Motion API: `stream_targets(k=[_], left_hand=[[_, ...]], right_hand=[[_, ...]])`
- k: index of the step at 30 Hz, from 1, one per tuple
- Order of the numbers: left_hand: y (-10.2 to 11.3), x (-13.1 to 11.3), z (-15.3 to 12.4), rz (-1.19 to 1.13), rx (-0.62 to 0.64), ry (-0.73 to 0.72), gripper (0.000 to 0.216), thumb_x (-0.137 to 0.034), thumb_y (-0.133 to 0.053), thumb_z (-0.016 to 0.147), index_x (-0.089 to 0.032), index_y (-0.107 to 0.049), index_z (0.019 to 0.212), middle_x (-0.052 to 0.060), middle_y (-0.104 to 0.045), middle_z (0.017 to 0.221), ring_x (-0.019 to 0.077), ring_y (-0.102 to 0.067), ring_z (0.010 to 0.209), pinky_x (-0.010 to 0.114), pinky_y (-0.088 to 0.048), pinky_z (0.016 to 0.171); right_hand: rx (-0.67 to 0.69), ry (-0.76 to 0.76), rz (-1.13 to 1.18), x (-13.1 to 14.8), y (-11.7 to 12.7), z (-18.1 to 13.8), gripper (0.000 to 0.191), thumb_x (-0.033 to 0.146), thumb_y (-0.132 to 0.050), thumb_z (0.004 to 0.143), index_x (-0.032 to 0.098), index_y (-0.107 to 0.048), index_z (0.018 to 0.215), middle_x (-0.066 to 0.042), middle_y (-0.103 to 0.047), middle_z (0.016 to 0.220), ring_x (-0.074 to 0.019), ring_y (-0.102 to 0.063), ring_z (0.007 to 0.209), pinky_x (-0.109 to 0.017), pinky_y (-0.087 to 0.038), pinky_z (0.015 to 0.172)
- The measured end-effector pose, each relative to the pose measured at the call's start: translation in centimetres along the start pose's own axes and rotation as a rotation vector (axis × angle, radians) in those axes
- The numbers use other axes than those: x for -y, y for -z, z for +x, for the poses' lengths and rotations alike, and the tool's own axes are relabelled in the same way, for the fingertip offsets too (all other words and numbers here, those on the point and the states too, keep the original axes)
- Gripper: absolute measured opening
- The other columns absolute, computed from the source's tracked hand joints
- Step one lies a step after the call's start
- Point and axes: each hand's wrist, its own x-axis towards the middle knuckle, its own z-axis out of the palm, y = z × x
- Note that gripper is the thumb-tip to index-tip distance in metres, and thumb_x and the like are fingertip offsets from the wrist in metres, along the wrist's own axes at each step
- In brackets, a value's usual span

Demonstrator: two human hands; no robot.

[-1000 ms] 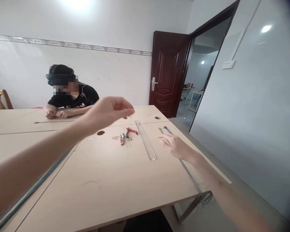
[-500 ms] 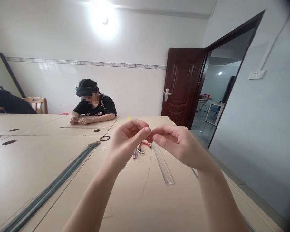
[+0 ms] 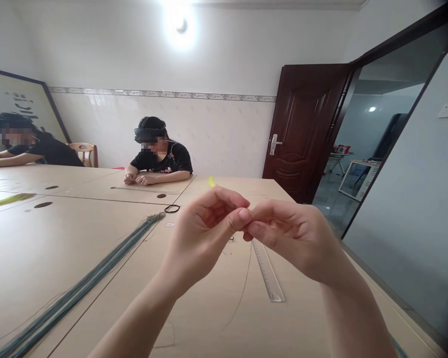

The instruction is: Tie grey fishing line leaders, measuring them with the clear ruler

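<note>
My left hand (image 3: pixel 205 236) and my right hand (image 3: pixel 298 238) are raised over the table, their fingertips pinched together and touching. A thin dark thread (image 3: pixel 243 286) runs down from the pinched fingers and curves below them. Whatever else sits between the fingertips is too small to make out. Beneath my right hand lies a clear plastic ruler (image 3: pixel 269 278). Behind the fingers, a small part of a metal tool's ring (image 3: pixel 231 238) shows; the rest is covered. Several tiny bits (image 3: pixel 227 253) lie close by on the tabletop.
A long bundle of grey-green threads (image 3: pixel 108 263) stretches along the table (image 3: pixel 108 318) on the left. Near its far end are a black ring (image 3: pixel 172 209) and a small white label (image 3: pixel 169 224). Two other people (image 3: pixel 160 159) sit across the table. A door (image 3: pixel 306 124) stands ajar.
The view has swung left, so more of the second person shows. My fingertips have come closer together and now hide the red-handled pliers and most of the tools behind them.
</note>
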Motion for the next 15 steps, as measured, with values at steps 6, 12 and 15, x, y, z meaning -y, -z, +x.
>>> stream_targets(k=[6, 12, 15], left_hand=[[-0.14, 0.00, -0.61, 0.016, 0.053, 0.004, 0.011, -0.026, -0.058, 0.091, -0.019, -0.066, 0.090, 0.000, -0.064, 0.080, 0.0083, -0.061, 0.074, 0.017, -0.053, 0.067], [0.04, -0.27, -0.67, -0.054, 0.136, 0.005, 0.013, -0.018, -0.059, 0.090, -0.016, -0.065, 0.079, 0.000, -0.062, 0.076, 0.0084, -0.061, 0.067, 0.019, -0.052, 0.062], [0.27, -0.38, -0.42, -0.115, 0.162, 0.034, 0.015, -0.020, -0.058, 0.091, -0.014, -0.064, 0.079, 0.000, -0.060, 0.075, 0.0091, -0.062, 0.067, 0.021, -0.052, 0.064]], right_hand=[[-0.064, -0.014, -0.037, 0.22, 0.20, -0.39, 0.022, 0.038, -0.059, 0.088, 0.023, -0.068, 0.075, 0.001, -0.066, 0.071, -0.0123, -0.061, 0.067, -0.024, -0.048, 0.057], [-0.035, 0.013, -0.022, 0.47, 0.14, -0.57, 0.031, 0.044, -0.054, 0.089, 0.023, -0.068, 0.071, 0.002, -0.062, 0.064, -0.0111, -0.057, 0.062, -0.023, -0.045, 0.053], [-0.006, 0.036, 0.040, 0.59, 0.15, -0.57, 0.032, 0.041, -0.049, 0.093, 0.022, -0.068, 0.076, 0.000, -0.065, 0.070, -0.0119, -0.061, 0.070, -0.023, -0.050, 0.061]])
